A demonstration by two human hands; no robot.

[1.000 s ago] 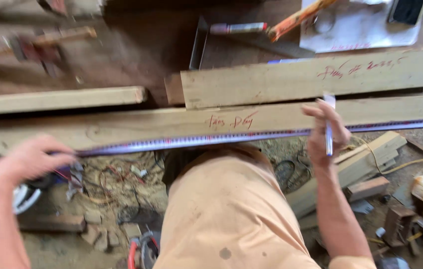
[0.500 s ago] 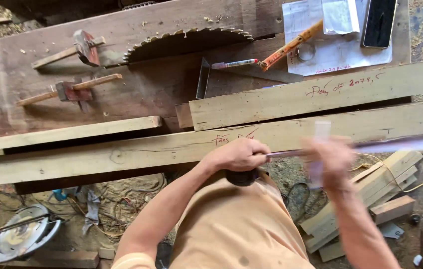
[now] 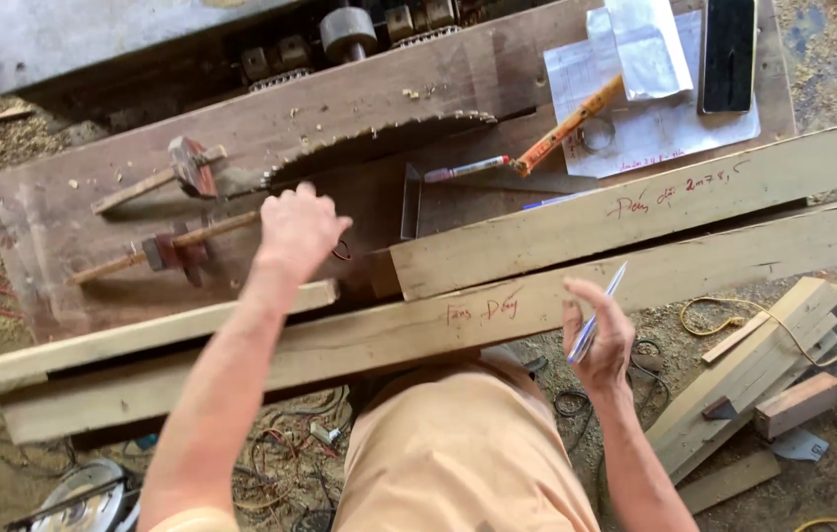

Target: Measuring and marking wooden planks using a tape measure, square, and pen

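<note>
My left hand (image 3: 298, 229) is out over the dark worktop (image 3: 64, 212), fingers spread and holding nothing, hovering just by the toothed saw blade (image 3: 384, 143) that rises from the slot. Two wooden marking gauges (image 3: 167, 246) lie just to its left. My right hand (image 3: 598, 340) is down near my lap, grip closed on a pen (image 3: 598, 313) that points up and away. Between the hands run the long pale planks (image 3: 497, 315), stacked across the worktop's near edge, red writing on two of them. A steel square (image 3: 410, 202) lies beyond the upper plank, with papers (image 3: 650, 128) and a dark phone (image 3: 729, 54) further back.
</note>
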